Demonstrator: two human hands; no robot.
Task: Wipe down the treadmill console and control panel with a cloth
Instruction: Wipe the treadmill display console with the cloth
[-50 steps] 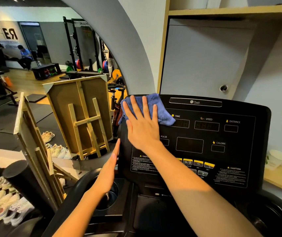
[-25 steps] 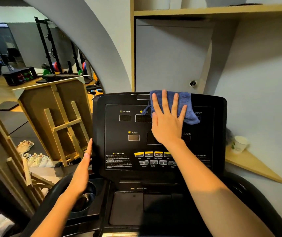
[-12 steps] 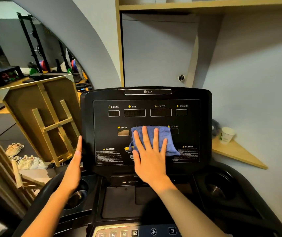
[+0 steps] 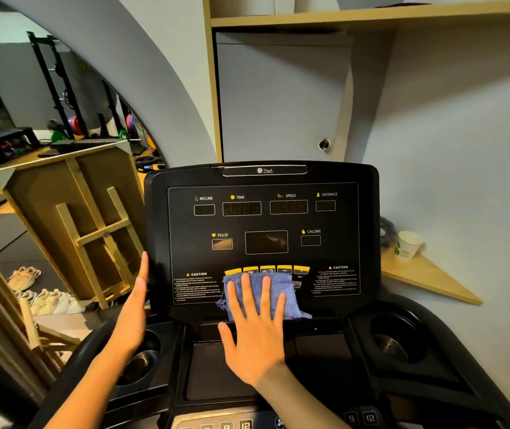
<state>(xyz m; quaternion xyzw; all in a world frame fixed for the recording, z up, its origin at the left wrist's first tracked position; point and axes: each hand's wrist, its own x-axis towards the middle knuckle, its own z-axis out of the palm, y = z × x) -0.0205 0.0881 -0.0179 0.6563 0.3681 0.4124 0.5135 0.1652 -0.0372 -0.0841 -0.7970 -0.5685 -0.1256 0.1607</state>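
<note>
The black treadmill console (image 4: 340,218) stands upright in front of me, with dark readouts labelled incline, time, speed, distance, pulse and calorie. A row of yellow buttons (image 4: 284,269) runs along its lower part. My right hand (image 4: 255,339) lies flat with spread fingers on a blue cloth (image 4: 290,300), pressing it against the console's bottom edge just under the yellow buttons. My left hand (image 4: 132,311) rests flat with straight fingers against the console's left side edge, holding nothing.
Cup holders sit at left (image 4: 137,366) and right (image 4: 394,339) of the lower tray. A paper cup (image 4: 408,244) stands on a wooden corner shelf (image 4: 430,278) to the right. Wooden easels (image 4: 92,230) and shoes (image 4: 24,277) are at left.
My right hand has wiped the cloth from the console's top left, across the top, then down the middle to the bottom edge. My left hand has stayed on the left side.
</note>
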